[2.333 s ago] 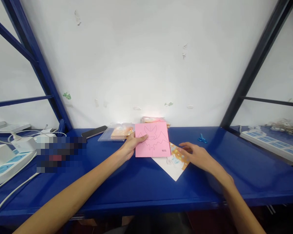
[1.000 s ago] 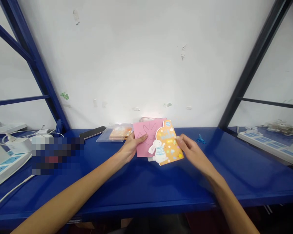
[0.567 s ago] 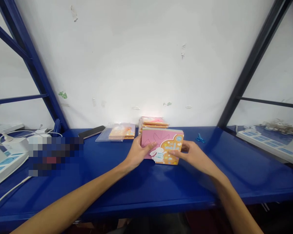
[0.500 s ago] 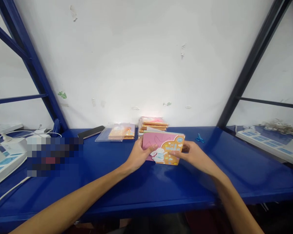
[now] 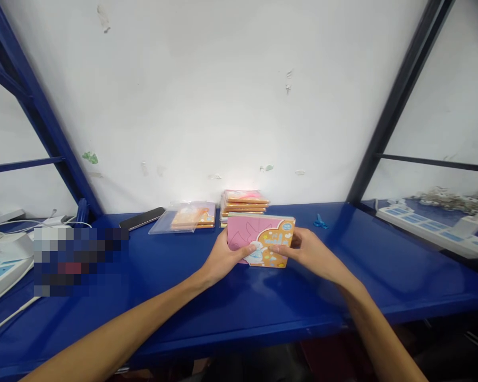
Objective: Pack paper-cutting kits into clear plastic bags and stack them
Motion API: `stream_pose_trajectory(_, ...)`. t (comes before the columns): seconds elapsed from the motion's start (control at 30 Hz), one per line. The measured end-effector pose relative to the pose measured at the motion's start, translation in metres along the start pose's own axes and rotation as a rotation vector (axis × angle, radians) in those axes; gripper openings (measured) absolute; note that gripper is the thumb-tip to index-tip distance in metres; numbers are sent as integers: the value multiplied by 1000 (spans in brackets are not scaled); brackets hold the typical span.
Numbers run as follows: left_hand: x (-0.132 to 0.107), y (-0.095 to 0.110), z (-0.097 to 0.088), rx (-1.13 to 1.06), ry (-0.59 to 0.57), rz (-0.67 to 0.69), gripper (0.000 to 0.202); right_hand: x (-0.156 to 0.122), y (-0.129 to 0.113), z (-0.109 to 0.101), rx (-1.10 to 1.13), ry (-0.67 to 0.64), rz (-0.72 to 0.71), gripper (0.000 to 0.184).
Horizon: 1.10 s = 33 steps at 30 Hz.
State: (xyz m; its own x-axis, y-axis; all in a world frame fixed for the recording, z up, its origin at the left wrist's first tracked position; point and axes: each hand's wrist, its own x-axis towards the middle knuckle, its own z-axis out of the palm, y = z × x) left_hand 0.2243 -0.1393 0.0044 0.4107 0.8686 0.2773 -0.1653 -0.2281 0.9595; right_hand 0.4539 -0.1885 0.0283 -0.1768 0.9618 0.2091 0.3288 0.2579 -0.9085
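Note:
Between my two hands is a small pink and orange booklet [image 5: 276,249] with a white rabbit on its front; pale sheet edges show along its top. My left hand [image 5: 227,250] grips its left side, thumb on the front and fingers hidden behind. At the right side my right hand [image 5: 308,249] pinches it, thumb across the orange part. The booklet is held upright over the blue table [image 5: 175,302]. Just behind it stands a stack of similar booklets [image 5: 245,200], some in clear wrapping.
Left of the stack lie more booklets [image 5: 205,217] with clear plastic sleeves [image 5: 171,225] and a dark phone [image 5: 141,218]. Blue scissors [image 5: 319,221] rest to the right. Power strips [image 5: 434,228] and cables line both sides. Part of the left side is pixelated.
The whole view has shifted slightly, so things sit further left. My left thumb has moved further across the booklet's front, onto the rabbit. Both hands keep hold of it.

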Motion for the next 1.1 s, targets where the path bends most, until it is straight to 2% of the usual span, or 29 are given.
stream_pose_trajectory(0.13,1,-2,0,43,61,15,64,-2,-5,0,-87,47,-40,34)
stream_pose_trajectory(0.2,2,-2,1,41,68,20,63,-4,-10,-1,-47,100,-79,48)
stream_pose_trajectory(0.27,2,0,1,35,63,15,64,-6,-15,-1,3,173,-132,71)
stream_pose_trajectory(0.33,1,3,2,37,63,8,64,-8,-19,-1,-29,214,-187,81)
stream_pose_trajectory(0.47,0,3,1,46,54,-22,66,-11,-22,-2,-219,155,-232,55)
stream_pose_trajectory(0.53,1,1,0,38,38,-30,65,-11,-21,-2,-250,148,-232,48)
stream_pose_trajectory(0.6,2,-3,-1,15,29,-26,64,-10,-20,-2,-234,151,-228,51)
stream_pose_trajectory(0.77,3,-9,0,-55,14,-24,63,-10,-21,2,-93,161,-155,78)
stream_pose_trajectory(1.0,1,-7,1,-70,-6,-31,63,-8,-21,8,-136,186,-173,76)
stream_pose_trajectory(1.1,1,-4,0,-49,15,-40,65,-8,-20,4,-194,194,-209,65)
